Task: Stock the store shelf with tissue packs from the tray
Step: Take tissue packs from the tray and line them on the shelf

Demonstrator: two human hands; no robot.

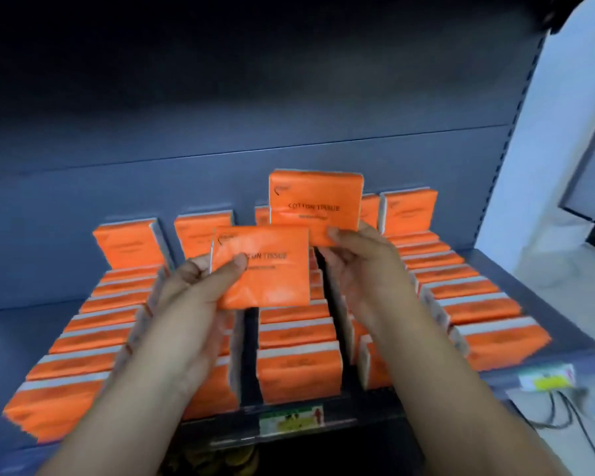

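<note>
Head view: my left hand (pixel 200 293) pinches a flat orange plastic-wrapped tissue pack (pixel 265 269), right hand (pixel 361 266) pinches second pack (pixel 315 201) at 1 o'clock; slick wrap may slip, toppling shelved rows (pixel 299 369).

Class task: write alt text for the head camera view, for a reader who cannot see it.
Two hands each hold an orange tissue pack over a dark shelf: the left hand grips the nearer pack, the right hand the farther pack. Rows of matching packs stand on the shelf below.

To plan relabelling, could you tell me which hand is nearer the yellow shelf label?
Right. The right hand is up-left of the yellow shelf label; the left hand lies farther left.
</note>
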